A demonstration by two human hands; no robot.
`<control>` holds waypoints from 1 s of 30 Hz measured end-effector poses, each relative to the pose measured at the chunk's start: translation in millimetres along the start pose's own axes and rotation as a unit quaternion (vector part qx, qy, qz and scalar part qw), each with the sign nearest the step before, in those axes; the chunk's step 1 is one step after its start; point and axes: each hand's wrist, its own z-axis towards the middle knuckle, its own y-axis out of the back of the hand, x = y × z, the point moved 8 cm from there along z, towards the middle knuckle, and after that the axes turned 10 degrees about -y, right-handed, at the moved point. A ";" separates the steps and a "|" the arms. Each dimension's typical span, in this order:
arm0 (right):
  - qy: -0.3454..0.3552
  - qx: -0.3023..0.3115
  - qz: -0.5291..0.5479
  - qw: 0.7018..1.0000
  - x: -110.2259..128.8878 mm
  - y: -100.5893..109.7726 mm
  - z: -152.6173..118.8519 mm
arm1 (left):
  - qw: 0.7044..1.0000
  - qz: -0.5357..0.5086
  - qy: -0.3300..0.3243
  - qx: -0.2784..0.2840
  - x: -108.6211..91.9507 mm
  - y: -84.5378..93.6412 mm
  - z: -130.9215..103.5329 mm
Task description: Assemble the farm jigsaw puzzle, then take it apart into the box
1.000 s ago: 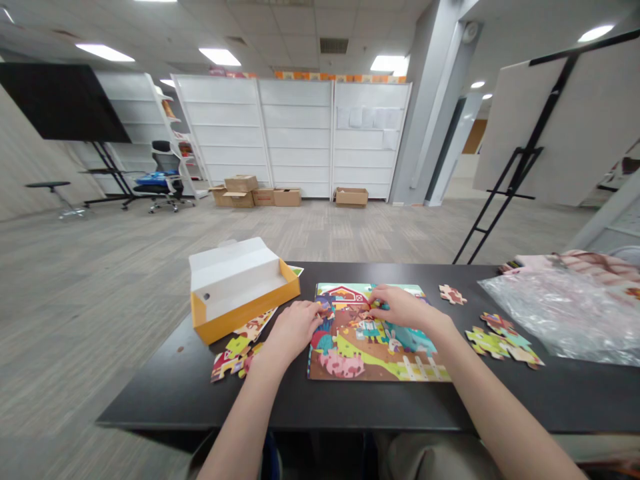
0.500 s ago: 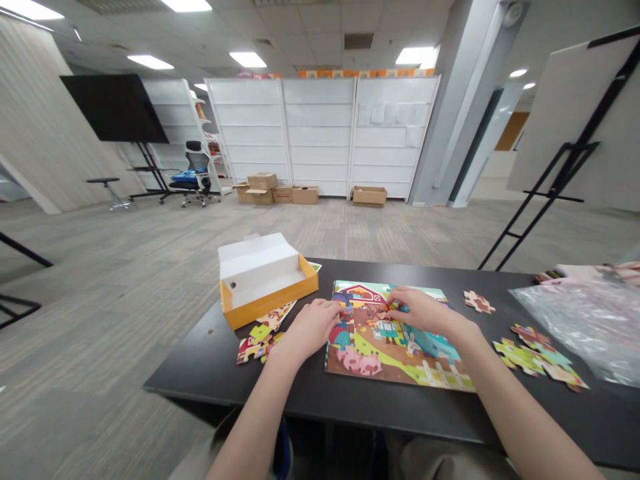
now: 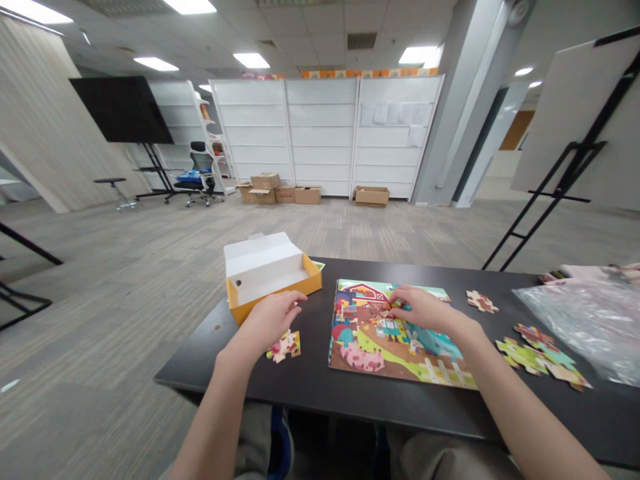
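My left hand (image 3: pixel 273 321) is over the loose puzzle pieces (image 3: pixel 286 347) at the table's left, beside the open yellow box (image 3: pixel 273 287). Its fingers are apart, with nothing seen between them; the pieces beneath are partly hidden. On the farm picture board (image 3: pixel 400 363), my right hand (image 3: pixel 417 308) rests near the upper middle, fingers bent down onto the picture. Whether a piece is under those fingertips is hidden. The board shows a red barn, a pink pig and a white fence.
A single brown and pink piece (image 3: pixel 481 301) lies right of the board, with several green and red pieces (image 3: pixel 543 357) nearer me. A clear plastic bag (image 3: pixel 590 327) covers the far right of the black table (image 3: pixel 310 393).
My left hand has moved left, off the board's left edge to the loose pieces by the box. My right hand stays at nearly the same place on the board.
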 end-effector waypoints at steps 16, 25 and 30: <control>-0.008 -0.004 -0.001 1.000 -8.3 -6.6 6.3 | 0.981 0.057 0.151 0.111 46.7 13.3 -75.2; -0.002 -0.002 -0.002 1.000 -8.3 -8.1 6.8 | 0.982 0.047 0.144 0.111 55.8 0.2 -83.8; -0.005 -0.006 -0.014 1.000 -10.1 -9.1 7.2 | 0.984 -0.036 0.133 0.116 41.5 20.6 -97.0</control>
